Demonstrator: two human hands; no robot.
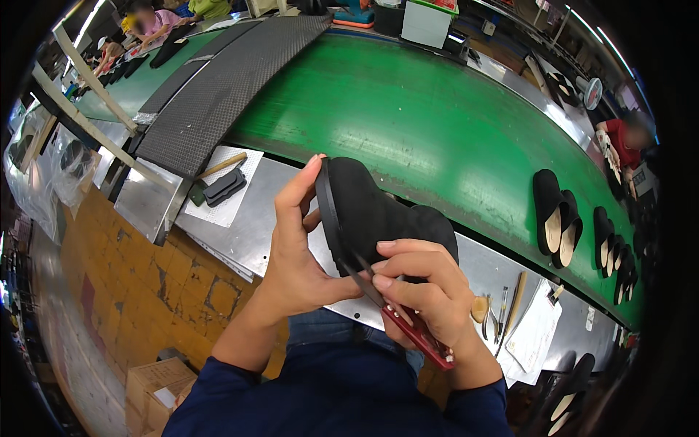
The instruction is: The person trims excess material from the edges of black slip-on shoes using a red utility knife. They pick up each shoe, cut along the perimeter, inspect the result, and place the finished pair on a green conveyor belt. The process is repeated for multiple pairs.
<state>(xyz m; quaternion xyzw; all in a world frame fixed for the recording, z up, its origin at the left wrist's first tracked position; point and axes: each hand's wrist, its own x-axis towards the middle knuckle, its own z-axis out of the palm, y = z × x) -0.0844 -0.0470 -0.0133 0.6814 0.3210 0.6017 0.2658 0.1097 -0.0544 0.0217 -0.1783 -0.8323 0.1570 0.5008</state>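
Bright green conveyor belt (451, 109) spans the workshop, edged on the near side by a silvery metal ledge (244, 226). Above this ledge, a black, round-toed shoe (360, 200) is held up in the left hand (297, 255), thumb and forefinger spread wide along its sole. The right hand (437, 295) curls around a red-handled tool with a slim dark blade (419, 336), thumb and fingertips pressed together beside the blade, which reaches the sole's edge (whether they touch, I cannot tell).
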